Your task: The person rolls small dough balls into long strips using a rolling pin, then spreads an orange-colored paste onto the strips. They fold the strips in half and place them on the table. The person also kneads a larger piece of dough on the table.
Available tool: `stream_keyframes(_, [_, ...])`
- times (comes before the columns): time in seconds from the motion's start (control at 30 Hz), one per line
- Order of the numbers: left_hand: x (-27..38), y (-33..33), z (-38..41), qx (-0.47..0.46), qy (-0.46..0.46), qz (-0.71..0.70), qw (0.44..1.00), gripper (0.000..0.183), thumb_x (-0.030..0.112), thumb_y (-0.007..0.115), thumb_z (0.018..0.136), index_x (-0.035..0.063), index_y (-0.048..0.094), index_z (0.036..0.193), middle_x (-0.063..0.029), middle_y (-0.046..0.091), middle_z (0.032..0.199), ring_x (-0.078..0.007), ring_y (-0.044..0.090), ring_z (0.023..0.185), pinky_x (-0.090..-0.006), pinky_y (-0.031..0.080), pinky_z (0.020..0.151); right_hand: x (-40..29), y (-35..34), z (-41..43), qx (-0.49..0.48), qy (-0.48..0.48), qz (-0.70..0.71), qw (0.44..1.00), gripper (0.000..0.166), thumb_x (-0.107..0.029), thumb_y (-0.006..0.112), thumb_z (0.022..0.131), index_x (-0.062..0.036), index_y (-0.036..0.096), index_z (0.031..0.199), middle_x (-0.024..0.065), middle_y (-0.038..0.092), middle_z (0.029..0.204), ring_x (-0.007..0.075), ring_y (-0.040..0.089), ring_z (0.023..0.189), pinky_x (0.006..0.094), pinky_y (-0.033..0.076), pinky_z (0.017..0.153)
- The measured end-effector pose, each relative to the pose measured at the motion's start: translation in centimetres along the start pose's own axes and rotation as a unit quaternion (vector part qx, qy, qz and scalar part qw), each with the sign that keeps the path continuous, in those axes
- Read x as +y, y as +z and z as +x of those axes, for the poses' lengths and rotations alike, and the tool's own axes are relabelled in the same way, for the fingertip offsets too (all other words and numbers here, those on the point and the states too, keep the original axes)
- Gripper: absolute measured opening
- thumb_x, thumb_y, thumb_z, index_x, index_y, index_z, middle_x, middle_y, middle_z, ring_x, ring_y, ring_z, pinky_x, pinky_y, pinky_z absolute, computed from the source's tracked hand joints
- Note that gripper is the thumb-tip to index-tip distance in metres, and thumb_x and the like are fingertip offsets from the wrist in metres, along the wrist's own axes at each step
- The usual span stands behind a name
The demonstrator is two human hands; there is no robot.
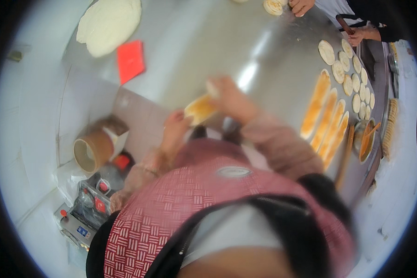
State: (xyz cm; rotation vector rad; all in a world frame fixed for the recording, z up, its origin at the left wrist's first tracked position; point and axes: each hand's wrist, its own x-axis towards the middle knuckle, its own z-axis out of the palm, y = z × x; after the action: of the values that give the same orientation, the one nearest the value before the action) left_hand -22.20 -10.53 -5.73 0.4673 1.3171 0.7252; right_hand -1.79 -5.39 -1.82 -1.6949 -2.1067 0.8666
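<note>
Between my hands, near the edge of the metal worktable (194, 62), is a dough strip (203, 108) coated with an orange-yellow filling. The fingers of my left hand (176, 127) pinch its left end. My right hand (229, 99), blurred, grips its other end, with a pale bit of dough showing at the fingers. Several long dough strips (318, 104) spread with orange filling lie side by side to the right. Beyond them are several flat round dough pieces (338, 71). A red dough scraper (131, 62) lies by a large dough sheet (109, 26) at the upper left.
At the upper right, a co-worker's hand (300, 6) touches the table near coiled dough (273, 7); the other hand (358, 36) holds a wooden handle. A metal bowl (364, 140) of orange filling and a wooden stick (345, 156) lie right. A brown bucket (93, 149) stands lower left.
</note>
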Motion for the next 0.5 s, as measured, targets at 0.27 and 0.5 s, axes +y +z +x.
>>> stream_keyframes(0.27, [0.8,3.7,-0.2,-0.075,0.016,0.083,0.994,0.024,0.001,0.059,0.083,-0.0038,0.053,0.106,-0.0112,0.062,0.094,-0.0157,0.062,0.078,-0.0252,0.051,0.068,11.1,-9.1,-0.6,0.023,-0.026,0.049,0.998,0.034,-0.010,0.063,0.071,-0.0096,0.058,0.105,0.0159,0.060,0.089,0.0330,0.055,0.085,0.0404,0.047,0.081])
stream_keyframes(0.5, [-3.6,9.4,3.3,-0.096,0.097,0.201,0.970,0.022,0.001,0.058,0.083,-0.0078,0.053,0.103,-0.0133,0.062,0.090,-0.0150,0.063,0.068,-0.0216,0.052,0.061,24.3,-11.6,-2.9,0.228,-0.040,-0.255,0.939,0.027,-0.013,0.055,0.080,-0.0064,0.057,0.106,0.0232,0.056,0.096,0.0397,0.054,0.091,0.0442,0.044,0.081])
